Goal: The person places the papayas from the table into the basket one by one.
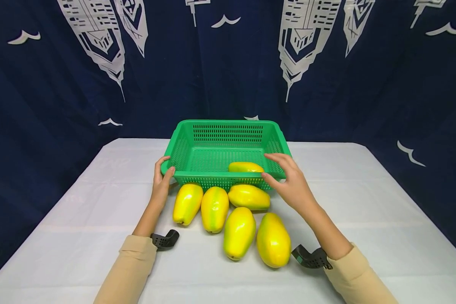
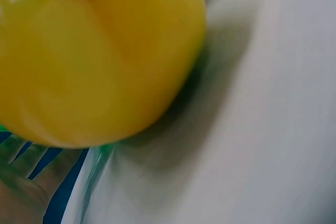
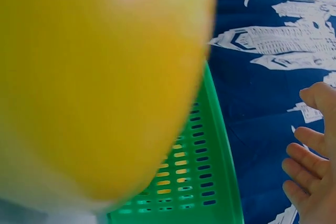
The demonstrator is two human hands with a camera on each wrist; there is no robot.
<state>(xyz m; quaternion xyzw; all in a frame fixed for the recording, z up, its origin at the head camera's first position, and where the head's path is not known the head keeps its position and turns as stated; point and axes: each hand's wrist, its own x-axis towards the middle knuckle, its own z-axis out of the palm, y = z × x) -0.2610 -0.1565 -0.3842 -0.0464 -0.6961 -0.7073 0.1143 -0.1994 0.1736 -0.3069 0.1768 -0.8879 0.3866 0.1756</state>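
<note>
A green plastic basket (image 1: 228,174) with slotted walls stands on the table. My left hand (image 1: 161,179) grips its left rim near the front corner, thumb on top. My right hand (image 1: 294,185) hovers at the basket's front right corner, fingers spread and nothing between them. Inside the basket, partly hidden by the front wall, lies one yellow papaya (image 1: 246,167). Several more papayas lie in front, one sideways papaya (image 1: 248,197) close against the front wall. A papaya (image 2: 105,61) fills much of the left wrist view, and another papaya (image 3: 100,77) looms large in the right wrist view.
A white cloth covers the table (image 1: 365,202). Behind it hangs a dark blue curtain (image 1: 228,76) with white building prints. Two papayas, the left one (image 1: 239,233) and the right one (image 1: 273,240), lie nearest the front, between my forearms.
</note>
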